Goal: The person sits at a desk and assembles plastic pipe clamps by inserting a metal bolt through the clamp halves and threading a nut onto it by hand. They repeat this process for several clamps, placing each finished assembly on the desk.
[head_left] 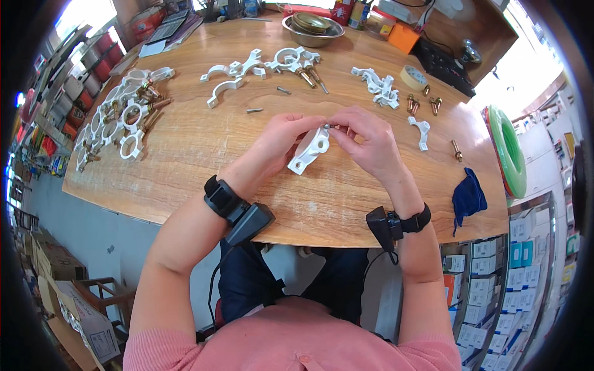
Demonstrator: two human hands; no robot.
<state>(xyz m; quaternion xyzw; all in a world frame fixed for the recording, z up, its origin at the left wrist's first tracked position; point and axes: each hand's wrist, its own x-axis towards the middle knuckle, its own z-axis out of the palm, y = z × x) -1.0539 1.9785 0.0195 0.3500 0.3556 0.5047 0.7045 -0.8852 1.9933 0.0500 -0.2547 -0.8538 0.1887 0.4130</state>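
Note:
Over the middle of the wooden table, my left hand is closed on a white pipe clamp. The clamp slants, its lower ear with a hole pointing toward me. At its upper end my right hand pinches a small metal screw, mostly covered by fingertips. Both hands' fingertips almost meet there. Beyond them lie two loose screws, one silvery screw and one darker screw. Farther back are white clamp halves and a clamp ring beside brass-coloured anchor bolts.
Many assembled clamps with bolts cover the left side. On the right are stacked clamp halves, a single half, a tape roll, several bolts and a blue cloth pouch. A metal bowl stands behind.

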